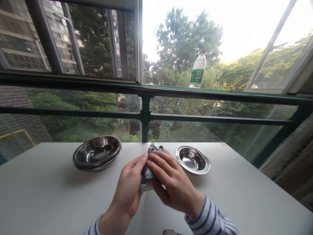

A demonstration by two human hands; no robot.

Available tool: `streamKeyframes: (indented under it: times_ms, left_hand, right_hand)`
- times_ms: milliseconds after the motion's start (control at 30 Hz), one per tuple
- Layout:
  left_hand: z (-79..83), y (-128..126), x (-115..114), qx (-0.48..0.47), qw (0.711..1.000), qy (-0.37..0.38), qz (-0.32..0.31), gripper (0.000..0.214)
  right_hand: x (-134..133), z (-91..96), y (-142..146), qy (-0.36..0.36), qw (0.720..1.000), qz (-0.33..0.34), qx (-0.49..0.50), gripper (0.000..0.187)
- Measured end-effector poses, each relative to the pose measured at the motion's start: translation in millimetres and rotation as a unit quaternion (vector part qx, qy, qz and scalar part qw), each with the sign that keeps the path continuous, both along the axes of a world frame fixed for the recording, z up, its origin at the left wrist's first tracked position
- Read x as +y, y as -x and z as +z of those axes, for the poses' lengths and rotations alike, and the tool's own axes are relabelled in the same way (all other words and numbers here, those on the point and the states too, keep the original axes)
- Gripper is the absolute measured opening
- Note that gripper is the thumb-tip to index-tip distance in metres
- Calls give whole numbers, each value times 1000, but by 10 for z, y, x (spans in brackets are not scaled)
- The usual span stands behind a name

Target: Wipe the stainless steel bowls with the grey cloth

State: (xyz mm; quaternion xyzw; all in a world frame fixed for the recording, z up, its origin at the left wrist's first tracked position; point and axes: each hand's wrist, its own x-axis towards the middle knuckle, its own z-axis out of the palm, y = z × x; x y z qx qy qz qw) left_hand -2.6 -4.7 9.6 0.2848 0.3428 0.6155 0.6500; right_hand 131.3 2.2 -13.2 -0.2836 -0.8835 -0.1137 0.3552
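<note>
Between my two hands, above the white table, is a crumpled packet of clear plastic with a dark checked pattern (148,174). My left hand (130,182) grips its left side, the thumb lying along the upper edge. Across its top and right side lie the bent fingers of my right hand (171,178). What the packet contains is mostly hidden by my fingers. A single shiny metal bowl (193,160) stands just beyond my right hand. Farther to the left, several stacked metal bowls (97,152) rest on the table, the top one tilted.
The white table (61,195) ends at a dark green railing (220,96) in front of glass. A plastic bottle with a green label (197,73) stands upright on the railing's ledge. Open windows and trees lie beyond. At the bottom edge a small dark object (170,232) is cut off.
</note>
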Motion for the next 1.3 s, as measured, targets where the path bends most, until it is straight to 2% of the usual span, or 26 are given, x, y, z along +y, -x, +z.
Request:
streamKeyframes:
  times_ms: [133,333,500,733,967,1167,1300]
  left_hand:
    - [6,-11,5,-16,1000,9,12,23]
    - [19,-30,-29,-15,999,12,31,25]
    - [34,24,-6,-24,997,21,74,15]
    - [67,-25,-48,-24,998,5,52,22]
    - [99,50,-38,-36,995,17,89,9]
    - [114,-16,-81,-31,998,13,43,21]
    - [116,16,-46,-45,997,26,61,12]
  right_hand:
    - [-29,3,36,-23,1000,1,-21,42]
    - [-8,13,6,0,999,-46,13,43]
    - [-49,-23,71,-43,999,-17,-25,41]
    - [-28,30,-17,-27,998,-52,17,42]
    - [-64,-12,62,-84,995,-7,-54,40]
    - [17,54,-77,-26,999,-36,18,44]
    - [-61,38,-10,-61,997,-13,-42,40]
